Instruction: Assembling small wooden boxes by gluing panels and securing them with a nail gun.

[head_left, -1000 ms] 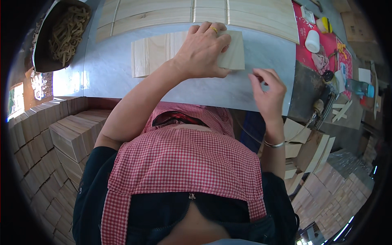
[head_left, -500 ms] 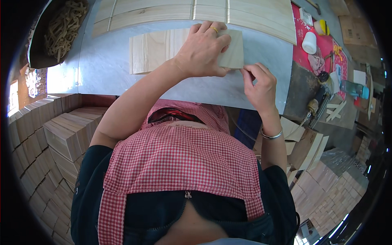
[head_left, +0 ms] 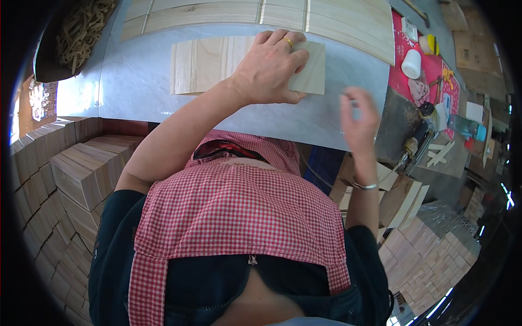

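Observation:
A pale rectangular wooden board (head_left: 209, 62) lies on the light grey tabletop (head_left: 141, 81). My left hand (head_left: 272, 65) grips it across its width toward the right end, the thumb at the near edge and the fingers over the far side. To the right of the board, apart from it, is my right hand (head_left: 360, 122). Motion smears its fingers, and whether anything small sits between them is not visible.
Longer grooved wooden panels (head_left: 206, 15) lie at the table's far side. A box of wood strips (head_left: 84, 35) stands far left. On the right are a white bottle (head_left: 411, 64), a tape roll (head_left: 429, 44) and a power tool (head_left: 413, 144). Stacked wooden blocks (head_left: 81, 168) flank me.
My right hand has left the board's near right corner and moved to the right, away from it. My left hand keeps its hold on the board.

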Motion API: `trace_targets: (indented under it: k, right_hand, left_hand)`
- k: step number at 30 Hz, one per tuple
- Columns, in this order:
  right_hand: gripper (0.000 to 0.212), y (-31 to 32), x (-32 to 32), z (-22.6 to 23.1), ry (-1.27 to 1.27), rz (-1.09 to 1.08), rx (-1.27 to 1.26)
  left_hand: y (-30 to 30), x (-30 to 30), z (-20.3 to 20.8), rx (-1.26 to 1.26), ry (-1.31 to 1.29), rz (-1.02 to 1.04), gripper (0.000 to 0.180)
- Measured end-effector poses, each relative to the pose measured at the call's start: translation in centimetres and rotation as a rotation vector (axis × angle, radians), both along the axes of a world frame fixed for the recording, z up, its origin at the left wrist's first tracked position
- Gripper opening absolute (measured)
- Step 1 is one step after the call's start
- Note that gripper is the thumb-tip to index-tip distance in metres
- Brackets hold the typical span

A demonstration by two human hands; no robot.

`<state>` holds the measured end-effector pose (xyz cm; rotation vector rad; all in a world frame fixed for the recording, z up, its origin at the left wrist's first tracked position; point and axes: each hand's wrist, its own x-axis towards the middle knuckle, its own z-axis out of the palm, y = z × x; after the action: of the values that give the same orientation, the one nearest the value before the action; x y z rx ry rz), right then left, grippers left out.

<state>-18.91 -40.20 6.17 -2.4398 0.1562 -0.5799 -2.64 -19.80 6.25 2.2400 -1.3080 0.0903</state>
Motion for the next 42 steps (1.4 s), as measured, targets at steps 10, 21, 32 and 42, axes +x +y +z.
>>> trace_targets:
  k: [10,21,32,42]
  right_hand:
    - [0.063,-26.2,-13.6,-2.9,0.643,-0.922,-0.48]
    - [0.032,-23.1,-9.9,6.6,0.667,-0.902,0.285]
    - [0.029,2.8,-5.8,13.3,0.559,-0.487,0.278]
    - [0.02,5.4,-2.9,13.2,0.529,-0.307,0.343]
  left_hand:
    - [0.0,0.0,0.1,0.04,-0.024,0.038,0.044]
    - [0.1,-0.2,-0.3,0.011,-0.025,0.077,0.038]
    - [-0.3,-0.2,-0.2,0.023,-0.012,0.064,0.048]
    - [-0.3,-0.2,-0.8,-0.017,-0.046,0.076,0.045]
